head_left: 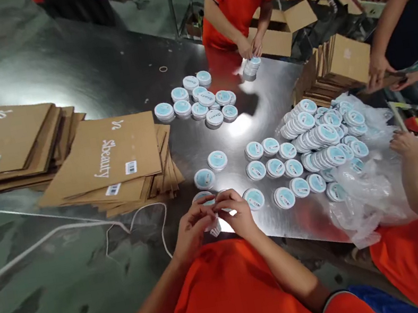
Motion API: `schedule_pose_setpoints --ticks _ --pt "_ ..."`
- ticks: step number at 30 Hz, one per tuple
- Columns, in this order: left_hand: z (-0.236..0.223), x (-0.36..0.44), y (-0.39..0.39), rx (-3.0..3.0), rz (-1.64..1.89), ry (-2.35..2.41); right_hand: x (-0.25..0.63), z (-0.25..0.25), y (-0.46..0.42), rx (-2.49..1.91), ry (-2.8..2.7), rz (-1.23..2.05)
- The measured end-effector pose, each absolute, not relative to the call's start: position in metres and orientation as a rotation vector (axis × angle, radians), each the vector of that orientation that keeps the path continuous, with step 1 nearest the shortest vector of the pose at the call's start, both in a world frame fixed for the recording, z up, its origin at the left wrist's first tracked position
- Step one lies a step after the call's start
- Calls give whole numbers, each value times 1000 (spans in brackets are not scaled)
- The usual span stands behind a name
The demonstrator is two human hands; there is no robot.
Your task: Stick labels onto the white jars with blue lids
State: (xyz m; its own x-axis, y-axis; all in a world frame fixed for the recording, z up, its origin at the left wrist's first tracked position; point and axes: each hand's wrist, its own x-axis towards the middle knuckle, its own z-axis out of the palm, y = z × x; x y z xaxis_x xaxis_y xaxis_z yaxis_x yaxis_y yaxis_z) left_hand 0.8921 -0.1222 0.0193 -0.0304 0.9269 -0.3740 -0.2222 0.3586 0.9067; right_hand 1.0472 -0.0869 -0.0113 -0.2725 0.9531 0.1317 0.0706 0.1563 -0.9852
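Round blue-lidded tin [202, 196], pinched between left hand [193, 229] and right hand [237, 214] just over the steel table [273, 223] edge; a slipped grip or nudged elbow could send it to the floor [55, 291].

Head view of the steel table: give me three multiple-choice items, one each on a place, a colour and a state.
1. Where do the printed cardboard flats lie?
A. Inside the open carton
B. On the steel table, left of the containers
C. Under the plastic bag
2. What colour are the lids of the round containers?
A. Red
B. Black
C. Pale blue
3. What are the left hand and right hand doing?
A. Together holding one container
B. Lying flat, apart
C. Reaching into a bag

1 B: the stacks rest on the steel.
2 C: the lids in view show it.
3 A: both hands' fingers meet around it.
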Motion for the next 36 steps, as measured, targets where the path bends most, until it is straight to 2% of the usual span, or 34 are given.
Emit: schedule_pose_setpoints --ticks 5,11,14,19,28,32,36 --pt "13 897 -122 674 931 1314 1051 -9 -94 -1132 -1527 1123" --pt "6 894 -124 927 928 1494 1051 -12 -102 -1186 -1288 1507" --pt "3 892 -126 1131 916 1552 1047 -14 -103 -1196 -1225 1577" --pt "-12 891 -130 1308 811 1609 1039 -21 -103 -1306 -1335 1493" --pt "-51 887 -147 1069 681 1637 1035 -53 -100 -1374 -1380 1420" --pt "-78 869 -151 1438 377 1756 1038 -81 -86 -1542 -1264 1297" --pt "-110 854 -152 1942 299 1679 1036 -108 -74 -1792 -1341 1184"
